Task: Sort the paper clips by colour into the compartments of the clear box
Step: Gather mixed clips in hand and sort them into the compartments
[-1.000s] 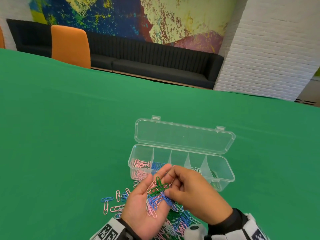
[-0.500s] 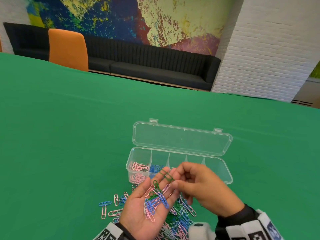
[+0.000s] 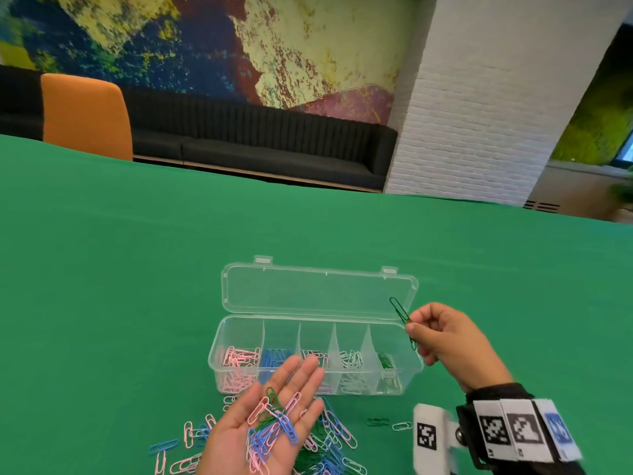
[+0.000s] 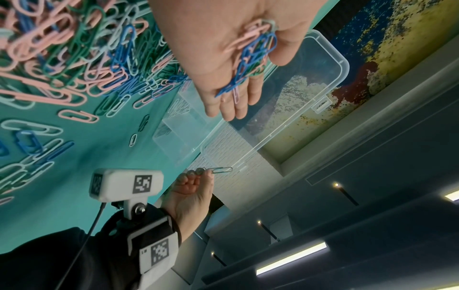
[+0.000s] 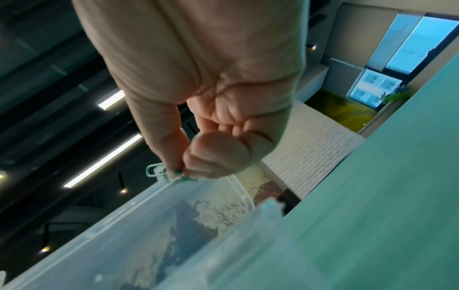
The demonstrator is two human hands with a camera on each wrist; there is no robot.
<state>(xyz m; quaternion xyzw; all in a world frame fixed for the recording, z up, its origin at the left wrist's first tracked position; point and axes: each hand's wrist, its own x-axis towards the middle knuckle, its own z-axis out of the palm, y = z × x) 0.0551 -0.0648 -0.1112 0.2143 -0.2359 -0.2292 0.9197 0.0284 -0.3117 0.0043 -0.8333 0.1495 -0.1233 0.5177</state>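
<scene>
**Green clip headed for the end slot**

So, the right hand [image 3: 442, 337] pinches one dark green wire paper clip [image 3: 401, 317] between thumb and forefinger, the other fingers curled in, and holds it just above the right end of the clear plastic compartment box [image 3: 219, 358]. That makes sense to me: the rightmost compartment [image 3: 387, 363] already has green clips in it, so this one looks like it's about to be dropped there.

The left hand [image 3: 270, 423] lies flat and palm up in front of the box, fingers straight, carrying a little heap of mixed pink, blue and green paper clips [image 3: 274, 426]. I'd guess it's working as a tray so the other hand can pick single clips off it without digging around.

The box's hinged lid [image 3: 318, 289] stands open at the back, out of the way. Pink clips fill the leftmost compartment, blue the next, and pale ones sit further right.

Plenty left to do though: a big loose pile of coloured clips [image 3: 329, 447] covers the green bench [image 3: 102, 269] under and around the left hand.
</scene>
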